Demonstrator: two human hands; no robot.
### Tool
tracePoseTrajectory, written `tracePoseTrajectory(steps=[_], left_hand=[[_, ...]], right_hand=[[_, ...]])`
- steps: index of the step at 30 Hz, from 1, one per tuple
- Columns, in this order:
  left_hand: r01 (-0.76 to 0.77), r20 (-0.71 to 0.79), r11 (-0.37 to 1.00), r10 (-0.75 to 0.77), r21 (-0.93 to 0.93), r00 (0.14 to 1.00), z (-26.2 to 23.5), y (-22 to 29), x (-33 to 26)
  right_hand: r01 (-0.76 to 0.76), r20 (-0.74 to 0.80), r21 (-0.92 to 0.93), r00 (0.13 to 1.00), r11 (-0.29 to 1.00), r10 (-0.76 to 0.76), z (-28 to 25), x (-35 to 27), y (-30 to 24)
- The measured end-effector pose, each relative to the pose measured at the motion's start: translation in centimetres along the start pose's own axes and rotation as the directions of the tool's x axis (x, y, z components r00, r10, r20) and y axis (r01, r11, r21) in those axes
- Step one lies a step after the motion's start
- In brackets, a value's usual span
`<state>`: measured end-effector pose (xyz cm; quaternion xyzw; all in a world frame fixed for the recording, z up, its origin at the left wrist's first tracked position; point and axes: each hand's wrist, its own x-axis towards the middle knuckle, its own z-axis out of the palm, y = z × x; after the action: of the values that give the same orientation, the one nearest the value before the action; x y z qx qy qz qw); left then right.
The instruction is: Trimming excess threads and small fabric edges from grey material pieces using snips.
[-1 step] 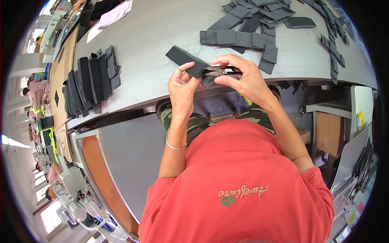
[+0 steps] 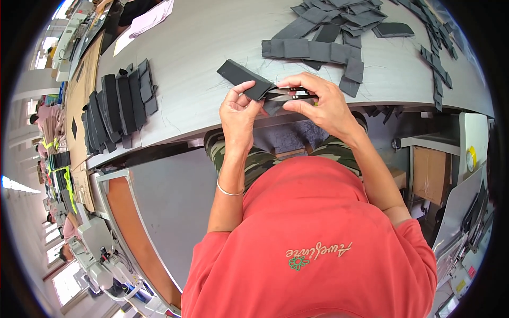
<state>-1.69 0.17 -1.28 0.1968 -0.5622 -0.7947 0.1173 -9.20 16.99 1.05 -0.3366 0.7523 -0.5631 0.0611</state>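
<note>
My left hand (image 2: 236, 117) pinches a dark grey folded fabric piece (image 2: 243, 78) between thumb and fingers, just over the table's near edge. A smaller flap of the same cloth hangs below its right end. In my right hand (image 2: 330, 104) is a pair of thread snips (image 2: 301, 96) with black handles, gripped between thumb and fingers. Their pale blades point left and stand slightly apart at the right end of the fabric piece. Whether cloth or thread lies between the blades I cannot tell.
Stacked dark fabric pieces (image 2: 123, 100) lie on the left of the grey table (image 2: 185, 47). A loose heap of joined dark strips (image 2: 339, 21) is at the far right, with more strips (image 2: 437, 69) beyond. A pink sheet (image 2: 152, 18) lies far left. Loose threads are scattered about.
My right hand has shifted slightly to the right, and the snips' blades look a little wider apart. The left hand and the fabric piece look unmoved.
</note>
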Motion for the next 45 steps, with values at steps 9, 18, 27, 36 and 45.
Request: tracePoseTrajectory(steps=[9,18,27,36,45], left_hand=[[-0.045,0.011,0.998,0.045,0.042,0.999,-0.3,0.0,0.1],[-0.058,0.010,0.998,0.058,0.003,0.998,-0.8,0.1,-0.3],[-0.047,0.009,0.998,0.047,-0.033,0.999,-1.1,0.7,-0.5],[-0.062,0.030,0.998,0.063,-0.032,0.998,-1.1,0.6,-0.6],[-0.065,0.022,0.997,0.066,-0.034,0.998,-1.0,0.8,-0.7]], right_hand=[[0.213,0.088,-0.348,0.977,0.913,-0.194,-0.5,-0.5,0.3],[0.081,0.017,-0.165,0.997,0.983,-0.079,-1.6,-0.7,0.7],[-0.175,0.066,0.104,0.983,0.979,0.169,-1.6,-0.9,1.3],[-0.066,0.084,-0.016,0.994,0.998,0.067,-1.5,-0.7,0.3],[0.081,-0.090,-0.033,0.992,0.996,-0.083,-1.6,-0.8,0.5]])
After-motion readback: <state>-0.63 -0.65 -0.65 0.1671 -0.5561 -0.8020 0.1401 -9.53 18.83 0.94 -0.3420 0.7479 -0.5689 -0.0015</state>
